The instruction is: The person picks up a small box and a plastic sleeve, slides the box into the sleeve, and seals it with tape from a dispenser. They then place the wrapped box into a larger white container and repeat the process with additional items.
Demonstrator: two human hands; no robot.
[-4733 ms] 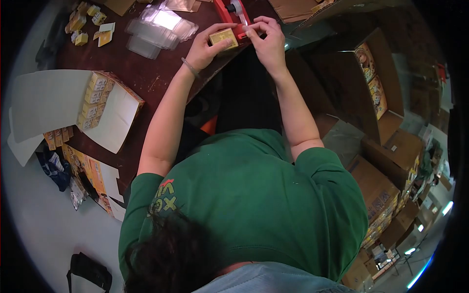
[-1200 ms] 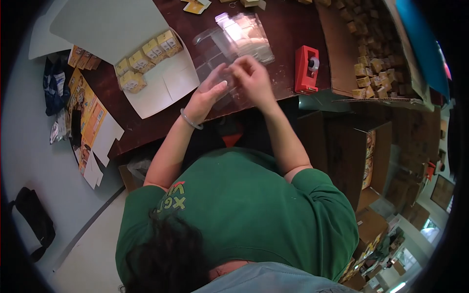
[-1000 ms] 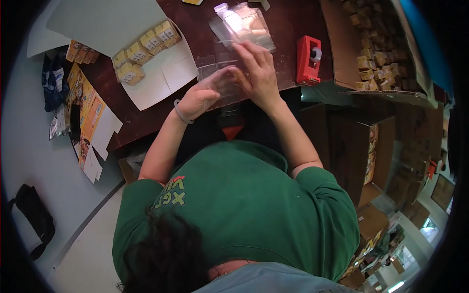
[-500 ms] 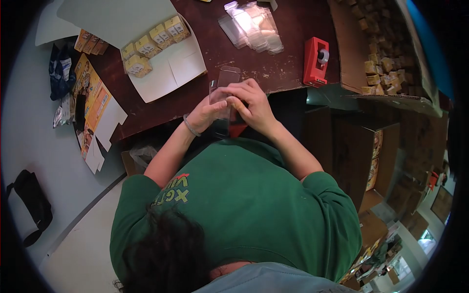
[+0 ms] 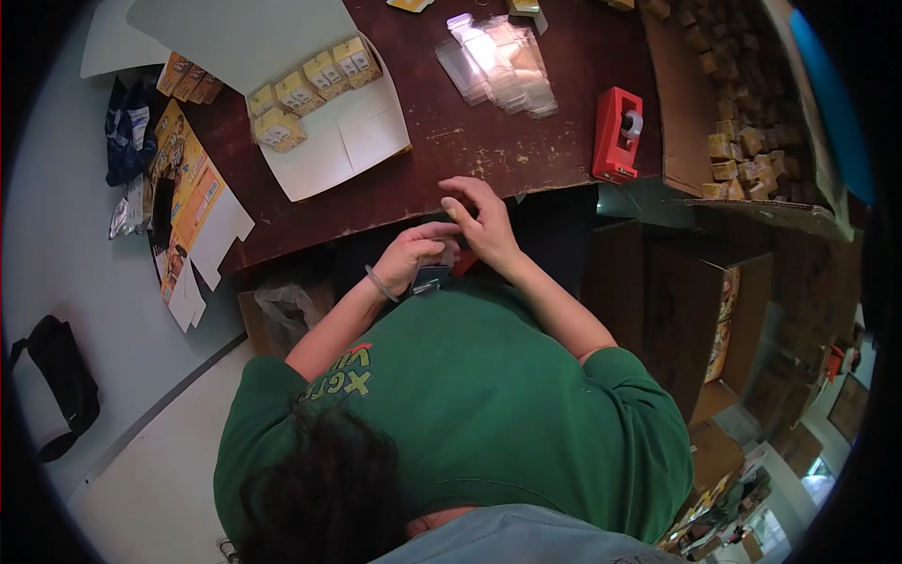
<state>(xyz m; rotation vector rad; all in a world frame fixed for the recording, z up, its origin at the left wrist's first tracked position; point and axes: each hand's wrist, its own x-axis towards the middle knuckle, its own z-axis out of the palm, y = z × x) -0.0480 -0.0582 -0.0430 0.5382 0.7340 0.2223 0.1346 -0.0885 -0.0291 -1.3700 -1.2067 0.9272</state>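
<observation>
Close to my body, my left hand is closed on a clear plastic box; the fingers hide much of it. My right hand is just right of it, near the table edge, with thumb and curved fingers apart and nothing seen between them. Farther back on the table lies a loose pile of flat clear plastic boxes. To the left, an open white carton holds several small yellow boxes.
A red tape dispenser stands at the table's right edge. Beyond it, a large cardboard box holds many small yellow boxes. A printed orange carton lies at left, beside dark blue packaging. Brown cartons stand lower right.
Both hands were together around the upright clear box at the table edge. Now the left has drawn it down toward my body, and the right has come away from it.
</observation>
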